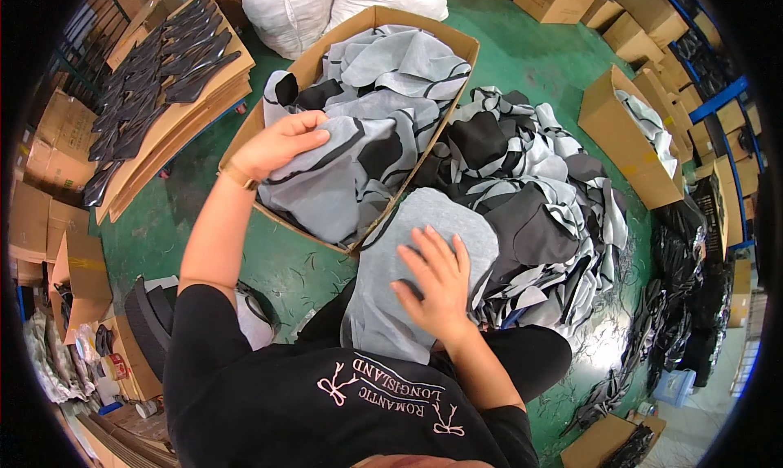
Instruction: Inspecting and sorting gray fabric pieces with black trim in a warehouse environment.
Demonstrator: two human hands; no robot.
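My left hand (285,144) is over the large cardboard box (471,48) in front of me. Its thumb and fingers are closed on the upper edge of a grey fabric piece with black trim (314,192). More grey and black pieces (400,60) fill the box behind it. Across my lap lies another grey fabric piece (383,276), its far end near the box's corner. My right hand (438,287) rests on it with fingers spread. Just beyond that hand, to the right, a heap of grey and black fabric pieces (530,219) covers the floor.
At the left, black shaped parts (163,76) lie on stacked cardboard sheets (183,133). White sacks (285,15) stand behind the box. An open carton (624,133) and black plastic bags (681,248) are at the right. Dark scraps litter the green floor (522,39).
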